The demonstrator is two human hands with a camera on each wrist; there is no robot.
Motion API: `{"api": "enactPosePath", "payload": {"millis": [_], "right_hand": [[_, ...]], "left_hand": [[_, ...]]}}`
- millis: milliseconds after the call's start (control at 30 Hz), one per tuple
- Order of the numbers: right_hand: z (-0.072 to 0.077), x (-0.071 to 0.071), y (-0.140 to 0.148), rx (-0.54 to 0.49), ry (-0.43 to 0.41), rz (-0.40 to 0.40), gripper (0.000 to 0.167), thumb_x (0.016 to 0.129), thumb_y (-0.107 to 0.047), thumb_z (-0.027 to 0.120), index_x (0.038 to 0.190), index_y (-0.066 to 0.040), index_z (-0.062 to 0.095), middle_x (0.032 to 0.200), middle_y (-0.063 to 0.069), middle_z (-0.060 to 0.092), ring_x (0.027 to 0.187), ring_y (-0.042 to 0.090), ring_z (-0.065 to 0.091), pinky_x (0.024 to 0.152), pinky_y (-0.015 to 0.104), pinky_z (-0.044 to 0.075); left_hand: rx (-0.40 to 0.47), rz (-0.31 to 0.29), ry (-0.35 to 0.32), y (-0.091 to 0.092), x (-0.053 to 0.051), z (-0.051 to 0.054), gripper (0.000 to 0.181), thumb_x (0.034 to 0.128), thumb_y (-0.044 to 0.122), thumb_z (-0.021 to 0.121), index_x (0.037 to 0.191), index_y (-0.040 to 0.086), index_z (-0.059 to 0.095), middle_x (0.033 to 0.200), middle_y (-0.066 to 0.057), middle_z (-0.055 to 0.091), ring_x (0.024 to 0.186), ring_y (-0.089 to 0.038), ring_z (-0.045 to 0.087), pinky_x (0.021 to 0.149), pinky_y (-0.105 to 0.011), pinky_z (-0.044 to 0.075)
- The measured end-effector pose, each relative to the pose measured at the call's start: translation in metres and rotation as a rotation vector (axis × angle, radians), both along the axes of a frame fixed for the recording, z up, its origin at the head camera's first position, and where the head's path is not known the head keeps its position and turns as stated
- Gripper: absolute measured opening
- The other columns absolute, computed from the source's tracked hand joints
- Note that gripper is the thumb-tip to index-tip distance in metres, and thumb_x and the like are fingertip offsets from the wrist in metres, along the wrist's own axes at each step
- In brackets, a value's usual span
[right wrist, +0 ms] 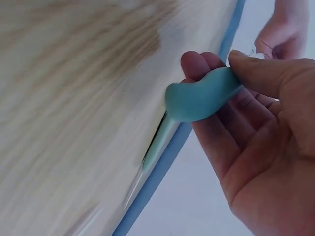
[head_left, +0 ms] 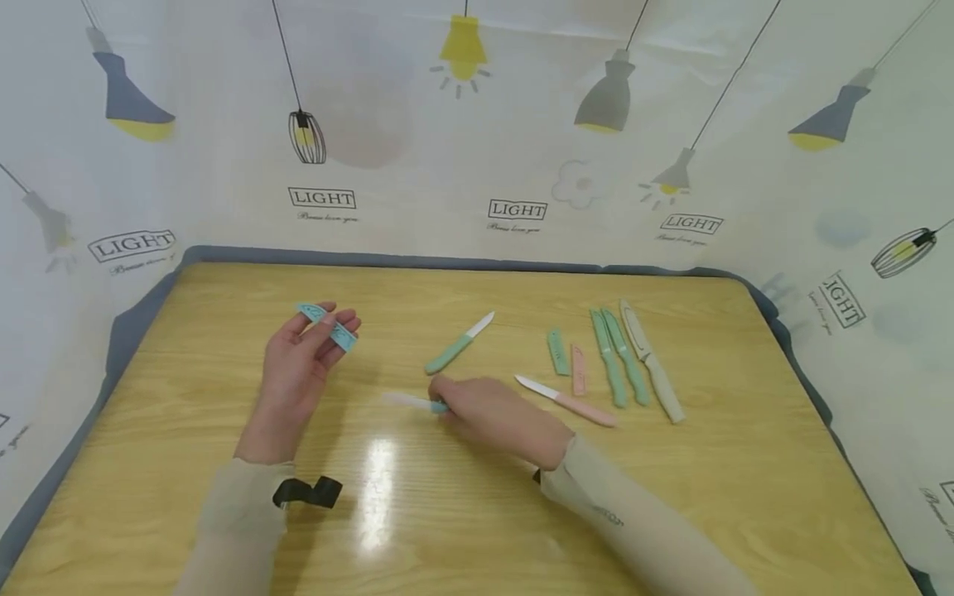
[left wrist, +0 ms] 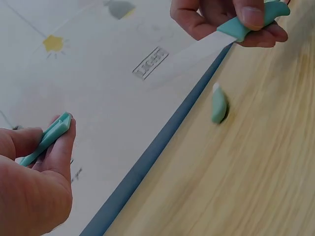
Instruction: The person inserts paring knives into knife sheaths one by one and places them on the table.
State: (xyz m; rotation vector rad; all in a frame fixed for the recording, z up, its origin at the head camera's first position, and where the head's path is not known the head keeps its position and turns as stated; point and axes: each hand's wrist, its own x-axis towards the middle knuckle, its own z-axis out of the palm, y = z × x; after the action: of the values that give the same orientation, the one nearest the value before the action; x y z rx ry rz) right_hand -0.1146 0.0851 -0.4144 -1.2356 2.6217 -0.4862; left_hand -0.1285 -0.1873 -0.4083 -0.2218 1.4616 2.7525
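Observation:
The left hand (head_left: 292, 387) pinches a turquoise blade cover (head_left: 343, 335) between thumb and fingers over the left part of the table; its hollow end shows in the left wrist view. In the right hand (head_left: 495, 418) a knife with a turquoise handle (right wrist: 199, 98) is held by thumb and fingers, its pale blade (left wrist: 192, 58) pointing toward the left hand. Knife and cover are apart. Beyond the right hand a knife with a green handle (head_left: 450, 354) lies on the table, and a pink-handled knife (head_left: 585, 410) lies to its right.
On the right of the wooden table (head_left: 715, 513) lie a green cover (head_left: 557, 352), a pink cover (head_left: 578, 370), two green knives (head_left: 609, 360) side by side and a larger cream-handled knife (head_left: 663, 385). A cloth printed with lamps (head_left: 417, 215) stands behind the table.

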Motion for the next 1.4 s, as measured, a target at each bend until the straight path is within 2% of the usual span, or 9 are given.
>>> {"api": "enactPosePath", "payload": {"millis": [167, 233, 367, 500, 733, 967, 1133, 1400], "right_hand": [[0.006, 0.008, 0.025, -0.079, -0.090, -0.094, 0.020, 0.104, -0.018, 0.066, 0.123, -0.011, 0.065, 0.101, 0.000, 0.073, 0.075, 0.007, 0.061, 0.066, 0.024, 0.054], [0.008, 0.012, 0.034, -0.108, -0.117, -0.134, 0.019, 0.103, -0.018, 0.067, 0.121, -0.011, 0.067, 0.101, -0.002, 0.072, 0.073, 0.006, 0.059, 0.065, 0.023, 0.053], [0.010, 0.018, 0.049, -0.175, -0.093, -0.177, 0.019, 0.101, -0.018, 0.070, 0.118, -0.009, 0.069, 0.096, -0.002, 0.072, 0.069, 0.004, 0.056, 0.062, 0.021, 0.051], [0.006, 0.024, 0.061, -0.246, -0.079, -0.199, 0.017, 0.102, -0.019, 0.068, 0.116, -0.009, 0.070, 0.094, -0.004, 0.071, 0.070, 0.001, 0.056, 0.063, 0.020, 0.053], [0.001, 0.034, 0.071, -0.384, -0.203, -0.296, 0.012, 0.104, -0.016, 0.065, 0.111, -0.008, 0.070, 0.089, -0.004, 0.073, 0.074, 0.001, 0.063, 0.063, 0.021, 0.056], [0.000, 0.041, 0.073, -0.500, -0.248, -0.298, 0.012, 0.104, -0.012, 0.065, 0.110, -0.003, 0.070, 0.088, 0.004, 0.075, 0.074, 0.013, 0.070, 0.062, 0.023, 0.060], [-0.003, 0.043, 0.074, -0.525, -0.273, -0.316, 0.014, 0.104, -0.010, 0.064, 0.110, 0.001, 0.070, 0.087, 0.006, 0.075, 0.073, 0.023, 0.071, 0.062, 0.023, 0.060], [-0.006, 0.043, 0.073, -0.544, -0.334, -0.337, 0.015, 0.104, -0.009, 0.063, 0.110, 0.003, 0.070, 0.087, 0.006, 0.074, 0.072, 0.026, 0.071, 0.062, 0.025, 0.061]], "left_hand": [[-0.011, -0.050, -0.013, 0.022, 0.000, 0.005, 0.032, 0.1061, 0.010, 0.058, 0.135, -0.001, 0.049, 0.111, -0.006, 0.075, 0.104, -0.017, 0.074, 0.096, -0.030, 0.058], [-0.015, -0.066, -0.019, 0.033, -0.001, 0.007, 0.031, 0.1067, 0.009, 0.057, 0.135, -0.001, 0.050, 0.111, -0.006, 0.075, 0.104, -0.017, 0.074, 0.096, -0.031, 0.058], [-0.018, -0.083, -0.033, 0.054, 0.000, 0.008, 0.028, 0.1080, 0.009, 0.054, 0.134, 0.000, 0.050, 0.113, -0.006, 0.074, 0.106, -0.017, 0.074, 0.098, -0.032, 0.057], [0.013, -0.079, -0.058, 0.069, 0.004, 0.005, 0.026, 0.1085, 0.007, 0.052, 0.133, 0.000, 0.050, 0.112, -0.006, 0.074, 0.105, -0.018, 0.074, 0.099, -0.032, 0.057], [0.067, -0.062, -0.084, 0.092, 0.012, 0.001, 0.026, 0.1081, 0.005, 0.053, 0.133, -0.002, 0.051, 0.109, -0.007, 0.075, 0.105, -0.020, 0.074, 0.101, -0.036, 0.056], [0.041, -0.075, -0.077, 0.106, 0.018, -0.005, 0.030, 0.1083, 0.006, 0.053, 0.135, -0.006, 0.048, 0.114, -0.012, 0.074, 0.108, -0.022, 0.074, 0.099, -0.037, 0.057], [0.035, -0.089, -0.084, 0.112, 0.021, -0.007, 0.023, 0.1083, 0.005, 0.052, 0.129, -0.004, 0.050, 0.115, -0.012, 0.074, 0.108, -0.022, 0.074, 0.099, -0.036, 0.058], [0.033, -0.132, -0.089, 0.119, 0.024, -0.011, 0.021, 0.1085, 0.002, 0.050, 0.129, -0.004, 0.050, 0.122, -0.016, 0.072, 0.111, -0.023, 0.072, 0.100, -0.037, 0.057]]}}
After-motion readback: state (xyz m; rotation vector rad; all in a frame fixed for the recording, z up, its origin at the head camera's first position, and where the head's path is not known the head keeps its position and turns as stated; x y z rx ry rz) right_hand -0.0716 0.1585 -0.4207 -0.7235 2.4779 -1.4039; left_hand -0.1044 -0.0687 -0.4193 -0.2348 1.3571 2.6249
